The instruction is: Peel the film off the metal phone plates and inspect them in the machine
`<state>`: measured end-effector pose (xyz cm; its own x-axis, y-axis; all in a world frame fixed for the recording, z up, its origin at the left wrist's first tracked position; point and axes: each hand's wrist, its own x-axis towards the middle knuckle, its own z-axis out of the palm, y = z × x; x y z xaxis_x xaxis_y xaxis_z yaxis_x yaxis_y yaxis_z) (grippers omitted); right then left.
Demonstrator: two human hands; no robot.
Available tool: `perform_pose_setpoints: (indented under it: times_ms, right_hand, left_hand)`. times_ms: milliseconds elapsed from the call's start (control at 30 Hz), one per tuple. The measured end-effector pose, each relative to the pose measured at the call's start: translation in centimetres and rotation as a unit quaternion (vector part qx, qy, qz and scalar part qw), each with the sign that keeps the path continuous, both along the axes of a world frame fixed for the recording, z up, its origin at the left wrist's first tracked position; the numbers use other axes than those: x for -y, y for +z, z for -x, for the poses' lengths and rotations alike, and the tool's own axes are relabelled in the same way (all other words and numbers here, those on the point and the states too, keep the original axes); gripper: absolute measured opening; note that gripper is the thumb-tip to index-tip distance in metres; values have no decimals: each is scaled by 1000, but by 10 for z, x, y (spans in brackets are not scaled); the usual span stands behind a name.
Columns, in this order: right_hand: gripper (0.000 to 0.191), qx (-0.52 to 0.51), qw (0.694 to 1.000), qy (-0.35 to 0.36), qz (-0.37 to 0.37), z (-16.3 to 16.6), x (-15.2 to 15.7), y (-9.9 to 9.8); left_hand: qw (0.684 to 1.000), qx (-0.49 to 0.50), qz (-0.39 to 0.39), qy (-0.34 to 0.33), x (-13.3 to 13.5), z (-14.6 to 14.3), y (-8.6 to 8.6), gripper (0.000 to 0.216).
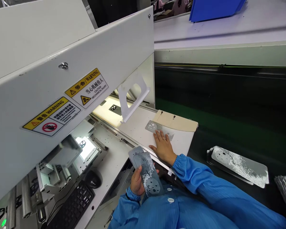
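Observation:
My left hand (136, 184) is closed around a few grey phone back panels (146, 163), fanned apart in front of my body. The top one has camera holes at its lower end and a mottled silvery patch. My right hand (163, 147) lies flat with fingers spread on another phone back panel (153, 127), which rests on the white conveyor belt (138, 122) against a cream guide plate (176, 121). Part of that panel is hidden under my fingers. Farther in, a dark panel (115, 109) lies on the lit stretch of the belt, beneath the machine.
A white machine housing (124, 41) with warning labels overhangs the left. Below it are a keyboard (72, 203) and a mouse (93, 179). To the right, a stack of panels (239, 165) sits on a dark green belt (205, 117). A blue bin (214, 9) stands behind.

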<state>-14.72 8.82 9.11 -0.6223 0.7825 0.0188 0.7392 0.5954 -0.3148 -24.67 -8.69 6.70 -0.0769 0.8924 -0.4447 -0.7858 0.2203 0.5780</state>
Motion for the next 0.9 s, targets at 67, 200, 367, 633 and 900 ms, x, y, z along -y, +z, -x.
perform_pose_setpoints:
  times_ms: [67, 200, 367, 633, 900]
  right_hand:
    - [53, -78, 997, 14, 6, -9, 6, 8]
    - [44, -289, 945, -8, 151, -33, 10, 32]
    - [42, -372, 862, -9, 344, -58, -3, 73]
    - [37, -375, 887, -51, 266, -93, -4, 97]
    - [38, -529, 783, -235, 230, -146, 2, 94]
  left_hand:
    - [1000, 8, -12, -10, -2, -1, 3, 54]
    - [999, 5, -27, -23, -13, -11, 17, 55]
    - [995, -13, -34, -90, -35, -30, 34, 53]
    - [974, 19, -98, -202, -51, -60, 45, 46]
    - [960, 57, -119, -245, -43, -69, 43, 44]
